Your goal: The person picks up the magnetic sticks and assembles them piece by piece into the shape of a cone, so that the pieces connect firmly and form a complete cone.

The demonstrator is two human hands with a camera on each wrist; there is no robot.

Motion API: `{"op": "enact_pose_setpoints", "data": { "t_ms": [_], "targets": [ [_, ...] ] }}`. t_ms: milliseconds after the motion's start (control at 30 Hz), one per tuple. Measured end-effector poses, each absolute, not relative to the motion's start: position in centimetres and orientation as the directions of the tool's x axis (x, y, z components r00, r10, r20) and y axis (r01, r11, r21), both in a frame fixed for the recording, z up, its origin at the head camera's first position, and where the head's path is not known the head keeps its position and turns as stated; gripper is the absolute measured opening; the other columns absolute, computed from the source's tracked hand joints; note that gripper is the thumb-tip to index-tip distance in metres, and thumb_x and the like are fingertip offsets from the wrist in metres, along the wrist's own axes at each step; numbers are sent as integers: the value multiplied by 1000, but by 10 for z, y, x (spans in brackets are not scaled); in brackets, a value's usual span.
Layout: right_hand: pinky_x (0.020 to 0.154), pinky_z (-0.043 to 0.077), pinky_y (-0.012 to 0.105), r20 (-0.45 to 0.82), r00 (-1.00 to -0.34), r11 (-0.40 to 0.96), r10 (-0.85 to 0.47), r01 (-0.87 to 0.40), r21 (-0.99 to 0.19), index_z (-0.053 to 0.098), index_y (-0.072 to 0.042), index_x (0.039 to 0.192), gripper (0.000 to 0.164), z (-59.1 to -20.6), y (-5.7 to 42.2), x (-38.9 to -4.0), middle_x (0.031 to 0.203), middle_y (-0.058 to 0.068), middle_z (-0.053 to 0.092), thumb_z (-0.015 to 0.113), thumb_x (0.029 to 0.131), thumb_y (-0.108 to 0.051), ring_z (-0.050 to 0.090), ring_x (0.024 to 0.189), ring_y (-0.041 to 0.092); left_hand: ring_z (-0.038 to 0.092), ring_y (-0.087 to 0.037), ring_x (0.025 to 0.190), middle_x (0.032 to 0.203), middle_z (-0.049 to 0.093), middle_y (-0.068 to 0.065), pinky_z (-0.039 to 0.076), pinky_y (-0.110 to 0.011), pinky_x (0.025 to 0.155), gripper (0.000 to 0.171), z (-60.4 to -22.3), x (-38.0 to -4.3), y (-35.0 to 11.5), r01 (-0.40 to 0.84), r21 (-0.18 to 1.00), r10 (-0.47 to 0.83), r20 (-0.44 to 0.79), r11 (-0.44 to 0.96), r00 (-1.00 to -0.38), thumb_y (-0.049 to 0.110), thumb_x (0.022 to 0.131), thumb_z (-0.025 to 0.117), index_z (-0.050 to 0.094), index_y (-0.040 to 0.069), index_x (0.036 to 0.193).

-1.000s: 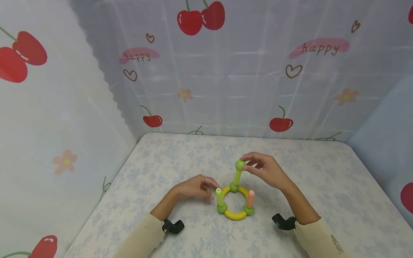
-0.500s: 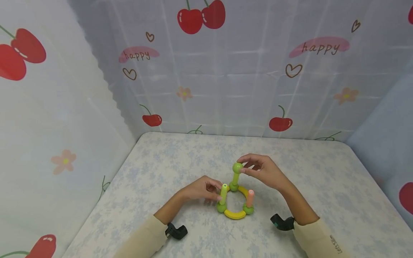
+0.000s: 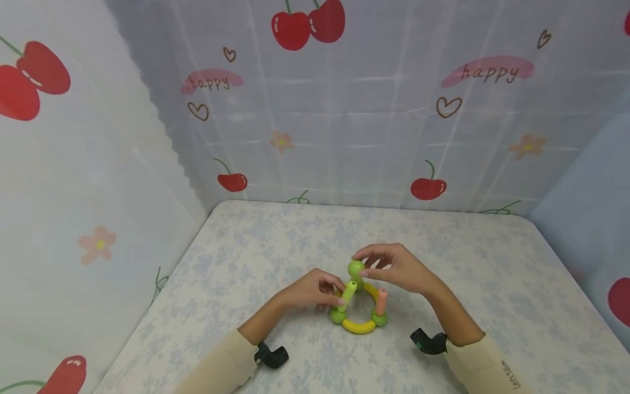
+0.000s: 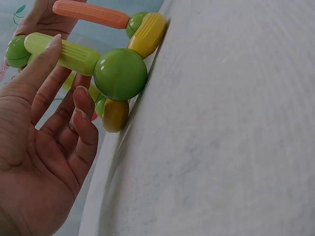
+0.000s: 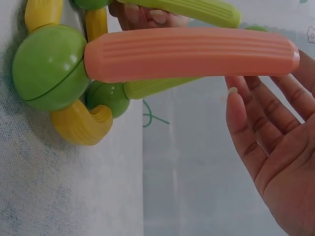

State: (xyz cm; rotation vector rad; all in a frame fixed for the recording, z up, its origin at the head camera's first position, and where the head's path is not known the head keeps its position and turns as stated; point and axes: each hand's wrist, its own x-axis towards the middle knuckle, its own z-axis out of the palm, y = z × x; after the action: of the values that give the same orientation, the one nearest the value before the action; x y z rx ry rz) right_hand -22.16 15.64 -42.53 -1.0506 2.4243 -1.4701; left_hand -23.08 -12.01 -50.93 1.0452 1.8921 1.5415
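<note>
A building toy of rods and balls stands on the table, its yellow curved rods [image 3: 358, 327] joined by green balls [image 3: 338, 316] into a ring. My left hand [image 3: 311, 289] pinches the upright light green rod [image 3: 348, 295] at the ring's left, which leans inward; thumb and fingers lie on either side of it in the left wrist view. At the back, my right hand [image 3: 400, 269] holds the green top ball [image 3: 356, 268] between thumb and fingers. That ball hides most of the back rod beneath it. An orange rod [image 5: 192, 55] stands upright at front right, untouched.
The table [image 3: 236, 241] has a pale floral cover. A printed curtain [image 3: 344, 137] hangs behind its far edge, with more on both sides. Black wrist devices [image 3: 430, 342] are strapped at both sleeves.
My left hand has moved right, taken hold of the left light green rod and tilted it inward. My right hand has brought the top ball lower and leftward, tilting the back rod.
</note>
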Motion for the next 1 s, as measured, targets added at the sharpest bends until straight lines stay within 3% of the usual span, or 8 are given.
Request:
{"op": "enact_pose_setpoints", "data": {
  "t_ms": [367,567,733,867,1000],
  "targets": [
    [78,57,33,260,-686,237,-679,-540,-808,74,-14,119,27,-426,155,-219,111,1,74,77,92,-16,68,94,15,47,-42,55,76,63,-32,44,-34,49,16,-507,-229,-119,225,972,793,85,68,-603,6,96,70,73,-3,109],
    [79,57,34,243,-687,258,-685,-540,-801,73,-15,120,26,-424,157,-219,113,-1,73,75,94,-17,67,95,15,51,-44,58,89,70,-23,46,-35,49,20,-506,-229,-119,233,971,794,97,58,-600,5,96,69,71,-2,115],
    [79,57,35,228,-745,291,-627,-495,-818,71,-19,124,24,-416,169,-217,118,-1,71,68,100,-19,68,96,17,54,-41,58,100,73,-13,48,-34,50,23,-504,-229,-117,247,966,789,94,75,-608,7,96,70,71,0,118],
    [77,58,35,196,-791,318,-579,-441,-839,71,-17,122,22,-414,185,-215,116,3,71,65,102,-19,68,92,20,54,-42,59,97,72,-17,48,-34,51,23,-502,-230,-116,256,962,781,89,92,-618,9,96,70,72,2,118],
    [79,58,34,139,-779,336,-611,-415,-846,72,-13,120,22,-422,199,-213,116,8,71,69,99,-19,67,96,19,56,-43,60,96,72,-22,49,-34,50,22,-500,-228,-117,255,961,769,80,111,-634,8,96,71,72,2,117]
  ]
}}
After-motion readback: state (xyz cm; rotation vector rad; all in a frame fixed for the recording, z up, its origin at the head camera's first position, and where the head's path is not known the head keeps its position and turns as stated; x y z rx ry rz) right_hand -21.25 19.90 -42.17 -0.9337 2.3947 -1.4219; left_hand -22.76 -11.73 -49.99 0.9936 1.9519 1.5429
